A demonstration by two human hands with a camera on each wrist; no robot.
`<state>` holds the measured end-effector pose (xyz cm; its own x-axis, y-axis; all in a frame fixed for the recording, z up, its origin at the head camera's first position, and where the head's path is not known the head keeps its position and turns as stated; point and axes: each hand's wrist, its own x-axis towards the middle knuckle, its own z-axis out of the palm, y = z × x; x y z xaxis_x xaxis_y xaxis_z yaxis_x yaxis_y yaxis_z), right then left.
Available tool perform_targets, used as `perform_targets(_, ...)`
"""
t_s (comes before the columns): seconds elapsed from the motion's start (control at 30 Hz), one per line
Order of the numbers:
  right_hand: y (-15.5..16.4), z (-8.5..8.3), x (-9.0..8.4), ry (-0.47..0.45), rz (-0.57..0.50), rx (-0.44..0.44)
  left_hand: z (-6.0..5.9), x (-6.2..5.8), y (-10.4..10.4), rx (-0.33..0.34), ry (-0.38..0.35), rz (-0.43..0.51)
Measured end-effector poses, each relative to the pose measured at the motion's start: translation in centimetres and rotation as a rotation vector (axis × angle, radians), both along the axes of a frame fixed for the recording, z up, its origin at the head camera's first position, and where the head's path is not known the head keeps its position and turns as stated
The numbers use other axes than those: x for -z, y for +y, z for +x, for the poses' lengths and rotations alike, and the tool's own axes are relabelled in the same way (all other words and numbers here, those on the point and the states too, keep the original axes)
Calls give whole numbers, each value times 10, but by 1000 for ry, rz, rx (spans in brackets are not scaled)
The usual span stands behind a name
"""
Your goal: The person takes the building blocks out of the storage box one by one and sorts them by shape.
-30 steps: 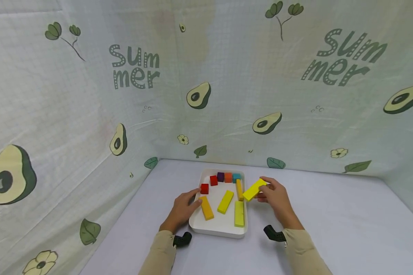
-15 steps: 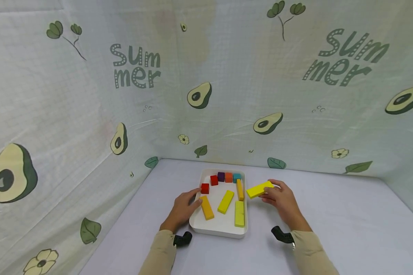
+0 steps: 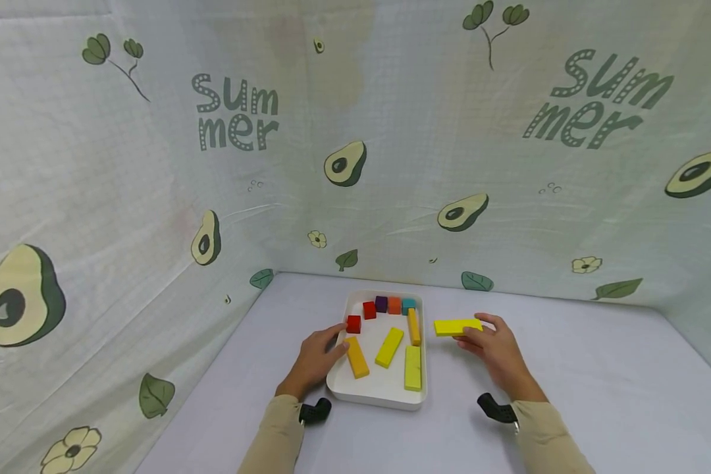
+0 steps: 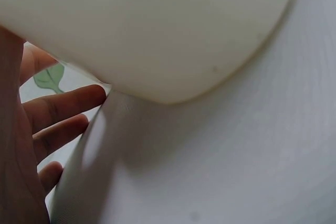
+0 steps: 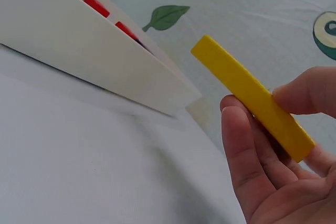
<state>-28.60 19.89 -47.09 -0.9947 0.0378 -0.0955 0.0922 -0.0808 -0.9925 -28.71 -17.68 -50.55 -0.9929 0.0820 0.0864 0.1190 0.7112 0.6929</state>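
Yellow block point(image 3: 457, 326) now leaving tray point(image 3: 378, 397), right hand point(image 3: 494, 349) fingers pinching it over worktop point(image 3: 598, 395); left hand point(image 3: 314, 362) fingers spread, steadying tray.

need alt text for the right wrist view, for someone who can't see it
A right hand pinches a long flat yellow wooden block between thumb and fingers, holding it in the air above a pale grey cloth-covered table. To its left stands the side wall of a white plastic tray, with red blocks just showing over its rim.
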Motion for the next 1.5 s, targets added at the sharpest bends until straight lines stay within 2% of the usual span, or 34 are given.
perform_targets(0.73, 24, -4, 10, -16, 3, -4, -2, 2, -2, -9, -11, 1)
perform_targets(1.1, 31, -7, 17, -78, 29, -7, -2, 1, -1, 5, 7, 3)
perform_targets(1.33, 30, -13, 17, -140, 36, 20, -3, 1, -1, 4, 7, -3)
perform_targets(1.5, 29, -16, 17, -149, 38, 32, -3, 1, -1, 6, 8, -7)
